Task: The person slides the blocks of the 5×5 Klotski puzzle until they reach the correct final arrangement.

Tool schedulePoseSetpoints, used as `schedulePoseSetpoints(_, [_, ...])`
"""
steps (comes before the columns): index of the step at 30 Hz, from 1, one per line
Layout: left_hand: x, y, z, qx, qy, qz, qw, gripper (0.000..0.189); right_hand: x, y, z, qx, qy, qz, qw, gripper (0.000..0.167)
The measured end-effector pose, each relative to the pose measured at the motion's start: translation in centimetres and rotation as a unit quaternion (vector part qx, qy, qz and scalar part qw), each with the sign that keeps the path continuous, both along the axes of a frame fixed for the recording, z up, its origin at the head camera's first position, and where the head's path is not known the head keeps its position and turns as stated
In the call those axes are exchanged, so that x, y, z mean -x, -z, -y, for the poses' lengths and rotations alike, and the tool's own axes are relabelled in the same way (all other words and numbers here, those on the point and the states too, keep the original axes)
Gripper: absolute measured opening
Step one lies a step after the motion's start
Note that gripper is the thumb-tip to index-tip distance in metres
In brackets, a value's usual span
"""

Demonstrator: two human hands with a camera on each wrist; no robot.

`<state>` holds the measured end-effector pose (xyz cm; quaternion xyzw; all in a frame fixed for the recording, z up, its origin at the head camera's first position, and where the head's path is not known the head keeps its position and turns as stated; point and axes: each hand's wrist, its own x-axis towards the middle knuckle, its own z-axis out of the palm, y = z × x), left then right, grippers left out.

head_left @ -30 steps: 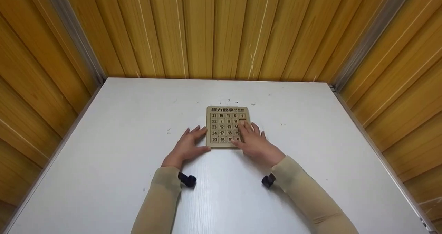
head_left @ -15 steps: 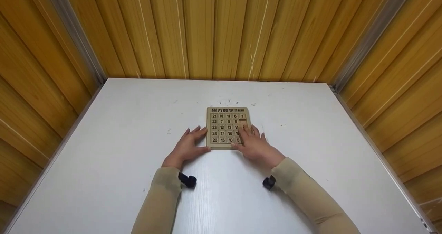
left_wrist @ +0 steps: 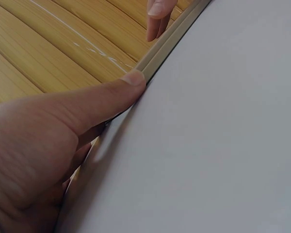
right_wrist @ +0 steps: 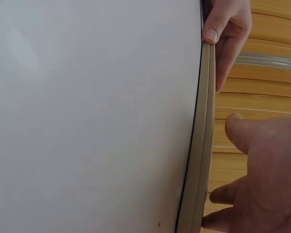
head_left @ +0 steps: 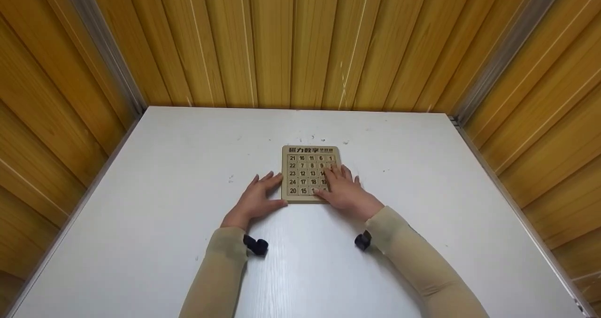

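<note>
A wooden sliding number puzzle (head_left: 303, 177) lies flat on the white table, with rows of numbered tiles under a line of dark characters. My left hand (head_left: 256, 198) holds its near left corner, thumb at the front edge and fingers along the left side. In the left wrist view, the left thumb (left_wrist: 109, 99) presses the puzzle's edge (left_wrist: 172, 41). Over the right-hand columns lies my right hand (head_left: 350, 195), its fingers extended and fingertips on a tile just below tile 1 (head_left: 330, 158). That hand covers several tiles in the lower right.
The white table (head_left: 141, 191) extends around the puzzle and carries small dark marks beyond it. Yellow wood-look panels (head_left: 272, 45) wall in the back and both sides. A small black camera (head_left: 257, 246) sits on the left wrist, another black camera (head_left: 362, 241) on the right.
Half a second ago a gap showed below tile 1; now a tile fills that spot. My right fingertips have moved slightly away from me up the right column. The left hand stays put.
</note>
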<state>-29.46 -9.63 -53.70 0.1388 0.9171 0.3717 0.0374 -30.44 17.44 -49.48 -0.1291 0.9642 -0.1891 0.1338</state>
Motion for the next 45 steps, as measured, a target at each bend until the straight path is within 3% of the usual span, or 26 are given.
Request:
schedulePoseSetpoints(7, [-0.1,-0.1,0.2,-0.009,-0.008,0.006,0.9999,0.081,-1.0,-0.2,-0.3,0.009,-0.009,-0.021,0.9997,0.085])
schedulePoseSetpoints(13, [-0.1,0.0,0.4,-0.015,-0.012,0.010,0.9998,0.082,-3.5,-0.7,-0.6,-0.007,-0.019,0.003,0.9998,0.085])
schedulePoseSetpoints(18, [0.0,0.1,0.5,-0.007,-0.007,0.004,0.9999,0.082,-4.3,-0.7,-0.5,-0.020,-0.024,0.010,0.9995,0.085])
schedulePoseSetpoints(29, [0.0,0.0,0.1,-0.012,-0.020,0.018,0.9996,0.083,-3.8,-0.9,-0.5,-0.022,-0.023,0.012,0.9994,0.083])
schedulePoseSetpoints(45, [-0.1,-0.1,0.0,-0.014,-0.012,0.017,0.9997,0.084,-2.1,-0.1,-0.6,-0.007,-0.008,0.004,0.9999,0.087])
